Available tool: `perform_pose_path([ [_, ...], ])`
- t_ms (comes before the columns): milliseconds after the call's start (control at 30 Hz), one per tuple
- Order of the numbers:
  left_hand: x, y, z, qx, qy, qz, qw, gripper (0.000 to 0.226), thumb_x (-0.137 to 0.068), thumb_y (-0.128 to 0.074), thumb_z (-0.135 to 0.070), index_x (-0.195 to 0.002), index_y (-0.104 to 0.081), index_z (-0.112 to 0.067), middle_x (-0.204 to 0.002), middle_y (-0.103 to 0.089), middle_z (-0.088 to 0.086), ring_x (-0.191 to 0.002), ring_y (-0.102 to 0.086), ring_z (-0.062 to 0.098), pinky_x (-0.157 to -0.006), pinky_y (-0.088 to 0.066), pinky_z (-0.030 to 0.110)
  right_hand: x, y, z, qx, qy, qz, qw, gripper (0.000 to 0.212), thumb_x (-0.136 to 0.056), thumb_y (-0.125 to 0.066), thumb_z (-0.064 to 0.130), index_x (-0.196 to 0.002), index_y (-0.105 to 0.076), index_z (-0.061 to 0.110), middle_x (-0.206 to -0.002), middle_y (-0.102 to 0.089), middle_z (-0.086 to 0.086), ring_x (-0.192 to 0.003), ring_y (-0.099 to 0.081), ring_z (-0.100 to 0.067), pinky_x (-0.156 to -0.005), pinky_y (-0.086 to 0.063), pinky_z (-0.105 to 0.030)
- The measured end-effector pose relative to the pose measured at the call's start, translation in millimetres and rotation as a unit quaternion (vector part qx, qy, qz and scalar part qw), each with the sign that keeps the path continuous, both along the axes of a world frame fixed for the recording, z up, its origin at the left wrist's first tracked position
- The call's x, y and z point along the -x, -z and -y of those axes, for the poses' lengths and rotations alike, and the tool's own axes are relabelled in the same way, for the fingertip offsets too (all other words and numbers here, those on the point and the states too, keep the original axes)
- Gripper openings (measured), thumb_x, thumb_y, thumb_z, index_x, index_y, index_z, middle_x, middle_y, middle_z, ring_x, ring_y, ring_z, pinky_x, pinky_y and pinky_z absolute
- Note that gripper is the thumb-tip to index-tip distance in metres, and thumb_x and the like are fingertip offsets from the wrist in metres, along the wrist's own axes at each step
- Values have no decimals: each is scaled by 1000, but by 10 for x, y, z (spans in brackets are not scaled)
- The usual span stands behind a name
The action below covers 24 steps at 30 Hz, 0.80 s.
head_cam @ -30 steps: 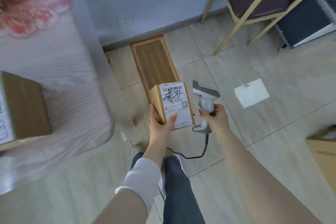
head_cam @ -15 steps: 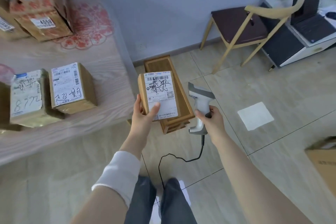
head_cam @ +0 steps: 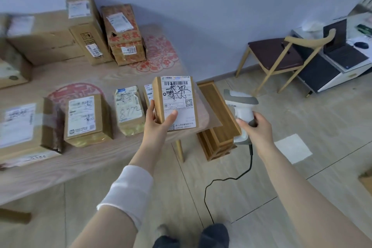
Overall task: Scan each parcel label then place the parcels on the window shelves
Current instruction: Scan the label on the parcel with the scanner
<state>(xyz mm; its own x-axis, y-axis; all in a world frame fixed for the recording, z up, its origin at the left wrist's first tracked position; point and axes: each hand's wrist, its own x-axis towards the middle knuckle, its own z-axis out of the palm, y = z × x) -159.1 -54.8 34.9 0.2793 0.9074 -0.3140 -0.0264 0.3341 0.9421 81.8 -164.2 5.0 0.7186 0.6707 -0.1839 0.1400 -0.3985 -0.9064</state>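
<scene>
Our L hand (head_cam: 159, 125) grips the parcel (head_cam: 161, 104) from below-left: thumb (head_cam: 171, 116) pressed flat on the label (head_cam: 179, 96), the other fingers wrapped round the box's left side and back. The parcel stands upright w/ label facing us, barcode at top and black handwriting across it. It's in the air over the right corner of the table (head_cam: 60, 167), not resting on it.

Our R hand (head_cam: 255, 129) is curled tight round the grip of the scanner (head_cam: 240, 106). The scanner head is up, just right of the parcel, w/ a gap between them. Its black cable (head_cam: 217, 183) drops from the handle and loops over the floor toward our feet.

Edges & room: the table's right edge runs under the parcel. A wooden crate (head_cam: 217, 110) sits on the floor beside that edge, below the scanner. On the table, a front row of labelled boxes (head_cam: 86, 119) lies left of the held parcel, the nearest partly hidden behind it, and taller cartons (head_cam: 124, 34) stand by the wall. A strip of tabletop runs along the near edge in front of the row. Right of the crate there's tiled floor w/ a white sheet (head_cam: 292, 148) on it, and a chair (head_cam: 277, 54) farther back by the wall.
</scene>
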Motion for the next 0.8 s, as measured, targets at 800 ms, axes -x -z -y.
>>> perform_pose_path([
  [800,1004,-392,-672,-19,-62,30,997,92,-76,-76,-35,-148,-20,-33,-133,-55,-1,-116,-59,21,-101,-45,45,1014,-1174,-951,-97,-201,-104,969,31,-84,-69,14,-108,-49,20,-99,-62,-8,-72,-60,-15,-59,-53,-31],
])
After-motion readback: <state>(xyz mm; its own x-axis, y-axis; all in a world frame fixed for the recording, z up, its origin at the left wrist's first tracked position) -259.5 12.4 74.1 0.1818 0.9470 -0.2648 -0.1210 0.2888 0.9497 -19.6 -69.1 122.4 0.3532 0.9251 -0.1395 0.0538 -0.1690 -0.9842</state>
